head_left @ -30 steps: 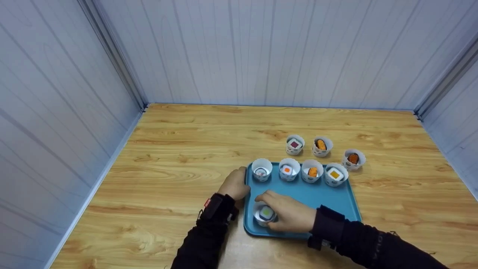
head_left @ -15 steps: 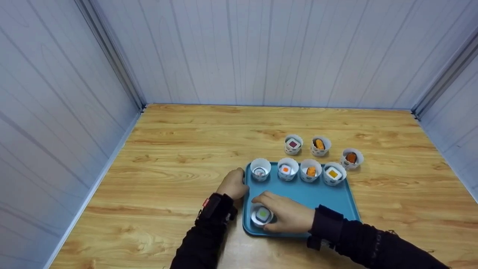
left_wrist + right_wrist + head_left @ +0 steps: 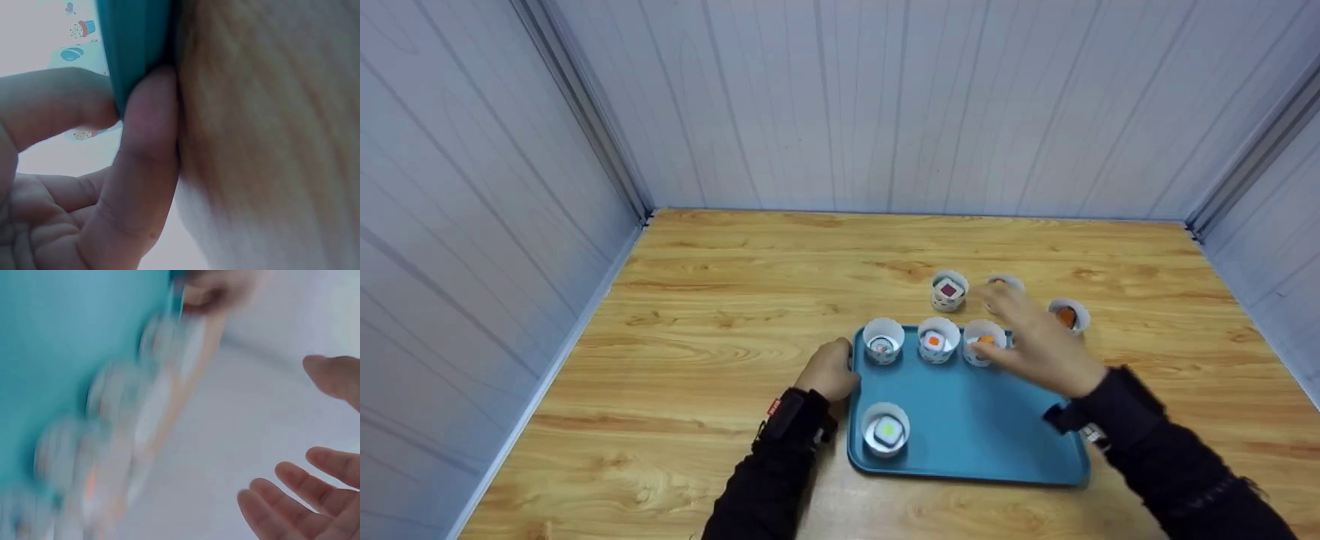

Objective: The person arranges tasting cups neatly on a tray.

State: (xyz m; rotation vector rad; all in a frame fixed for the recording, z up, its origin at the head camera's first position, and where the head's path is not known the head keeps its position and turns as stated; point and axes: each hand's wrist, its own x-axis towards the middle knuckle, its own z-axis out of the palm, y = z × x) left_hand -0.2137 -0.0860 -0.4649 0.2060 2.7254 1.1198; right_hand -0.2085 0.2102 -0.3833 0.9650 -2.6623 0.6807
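Four small white paper cups [image 3: 939, 325] show on the blue rectangular tray [image 3: 960, 427]: three along its far edge, one with a green-centred block [image 3: 888, 431] at the near left corner. Three more paper cups [image 3: 946, 305] stand on the wood-grain bench [image 3: 735, 285] beyond that edge, so the work looks partly done. The left hand [image 3: 829, 371] pinches the tray's left rim. The blurred right hand [image 3: 1046, 345], fingers spread, holds nothing, hiding the far right corner; unlike the earlier frame, it is off the near left cup

Right wrist view: cups [image 3: 115, 395] blurred (outlines smeared).
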